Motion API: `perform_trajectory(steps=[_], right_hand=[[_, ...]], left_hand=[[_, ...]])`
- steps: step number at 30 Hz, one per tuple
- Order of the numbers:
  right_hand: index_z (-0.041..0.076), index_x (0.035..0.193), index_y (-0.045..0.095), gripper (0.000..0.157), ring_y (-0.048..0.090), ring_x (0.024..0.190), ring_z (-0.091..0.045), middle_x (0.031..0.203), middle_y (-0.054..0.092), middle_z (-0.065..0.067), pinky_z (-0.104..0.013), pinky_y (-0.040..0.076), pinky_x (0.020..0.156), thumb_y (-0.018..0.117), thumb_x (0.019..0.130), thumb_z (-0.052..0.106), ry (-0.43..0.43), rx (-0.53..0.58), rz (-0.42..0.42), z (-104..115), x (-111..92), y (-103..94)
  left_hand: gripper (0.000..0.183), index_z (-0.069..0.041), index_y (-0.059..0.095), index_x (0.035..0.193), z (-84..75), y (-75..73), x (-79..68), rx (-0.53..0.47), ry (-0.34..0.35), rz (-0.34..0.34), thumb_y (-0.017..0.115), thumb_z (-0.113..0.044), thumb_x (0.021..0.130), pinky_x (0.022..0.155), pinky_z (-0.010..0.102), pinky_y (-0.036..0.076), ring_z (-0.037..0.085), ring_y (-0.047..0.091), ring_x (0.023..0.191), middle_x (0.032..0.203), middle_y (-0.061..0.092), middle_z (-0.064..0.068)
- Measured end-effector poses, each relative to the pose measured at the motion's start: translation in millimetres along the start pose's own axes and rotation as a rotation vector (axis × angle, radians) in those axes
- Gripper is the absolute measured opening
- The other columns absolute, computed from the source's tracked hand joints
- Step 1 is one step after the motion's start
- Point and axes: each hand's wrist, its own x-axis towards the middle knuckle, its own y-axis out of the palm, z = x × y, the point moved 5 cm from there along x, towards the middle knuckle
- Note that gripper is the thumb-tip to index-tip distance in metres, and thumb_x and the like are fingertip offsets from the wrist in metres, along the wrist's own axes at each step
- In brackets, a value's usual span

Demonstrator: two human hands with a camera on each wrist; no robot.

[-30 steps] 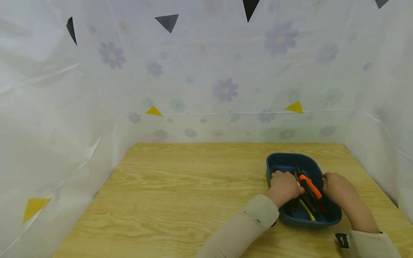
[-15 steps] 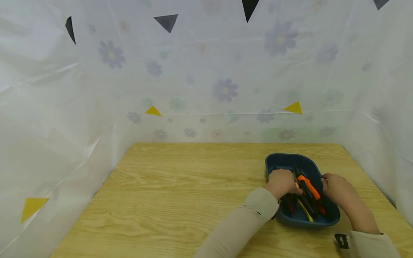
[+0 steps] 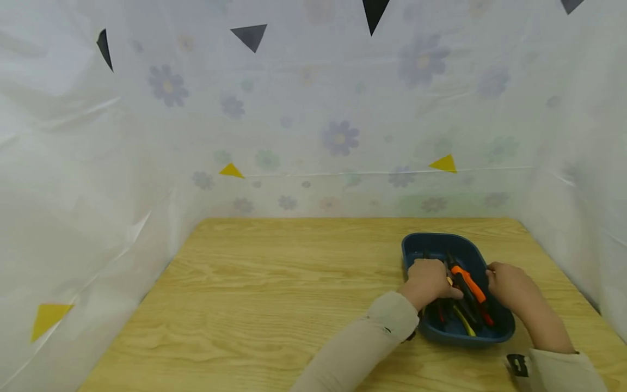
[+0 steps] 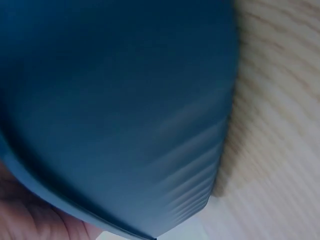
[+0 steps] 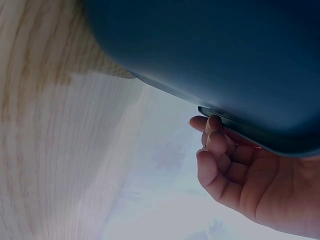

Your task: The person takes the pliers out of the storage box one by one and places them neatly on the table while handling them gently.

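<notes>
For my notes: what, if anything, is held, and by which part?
The right grip holds the blue bin by its right rim; whether the left grip holds anything cannot be told.

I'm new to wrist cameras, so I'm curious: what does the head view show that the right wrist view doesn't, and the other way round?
Only the head view shows the tray's inside with its tools, the left grip reaching in over them, and the yellow shapes.

Only the right wrist view shows the palm side of the right grip, with fingers curled at the tray's edge.

Both show the tray's outside, the right grip, the table and the flowered sheet.
</notes>
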Motion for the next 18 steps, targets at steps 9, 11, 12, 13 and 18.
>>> perform_trajectory(steps=[9, 11, 12, 13, 18], right_hand=[[-0.026, 0.1, 0.053, 0.026, 0.06, 0.075, -0.043, 0.092, 0.059, -0.038, -0.055, 0.048, 0.067, 0.048, 0.091, -0.002, 0.005, 0.005, -0.012, 6.0, 2.9, 0.2], [-0.026, 0.1, 0.053, 0.026, 0.061, 0.075, -0.042, 0.092, 0.059, -0.038, -0.055, 0.048, 0.068, 0.047, 0.091, -0.002, 0.008, 0.005, -0.012, 7.4, 3.5, -0.4], [-0.026, 0.1, 0.053, 0.026, 0.061, 0.075, -0.043, 0.092, 0.059, -0.038, -0.055, 0.049, 0.068, 0.047, 0.091, -0.002, 0.005, 0.004, -0.013, 8.2, 3.8, -0.7], [-0.026, 0.1, 0.053, 0.026, 0.06, 0.075, -0.043, 0.092, 0.059, -0.038, -0.055, 0.049, 0.068, 0.048, 0.091, -0.002, 0.003, 0.005, -0.011, 8.1, 4.2, -0.4], [-0.026, 0.098, 0.053, 0.025, 0.06, 0.074, -0.042, 0.089, 0.059, -0.037, -0.054, 0.049, 0.067, 0.049, 0.091, -0.003, 0.001, 0.001, -0.01, 6.7, 4.9, 0.6]], left_hand=[[0.05, -0.026, 0.066, 0.069, 9.1, -2.5, -2.9, -0.041, -0.059, -0.044, 0.066, -0.076, 0.068, 0.054, 0.024, 0.05, 0.01, 0.064, 0.085, 0.119, 0.061, -0.006], [0.053, -0.024, 0.067, 0.078, 11.9, -3.9, -4.1, -0.065, -0.075, -0.067, 0.067, -0.076, 0.068, 0.054, 0.024, 0.05, 0.011, 0.063, 0.086, 0.124, 0.058, -0.004], [0.055, -0.024, 0.067, 0.084, 13.3, -4.7, -5.1, -0.079, -0.081, -0.074, 0.067, -0.076, 0.067, 0.053, 0.024, 0.05, 0.011, 0.063, 0.083, 0.124, 0.056, -0.003], [0.058, -0.023, 0.067, 0.091, 14.7, -6.2, -6.4, -0.09, -0.08, -0.083, 0.067, -0.076, 0.067, 0.053, 0.024, 0.049, 0.011, 0.062, 0.08, 0.12, 0.057, -0.003], [0.072, -0.018, 0.059, 0.115, 20.3, -15.1, -15.2, -0.153, -0.036, -0.104, 0.068, -0.073, 0.069, 0.051, 0.022, 0.046, 0.011, 0.055, 0.067, 0.104, 0.056, 0.0]])
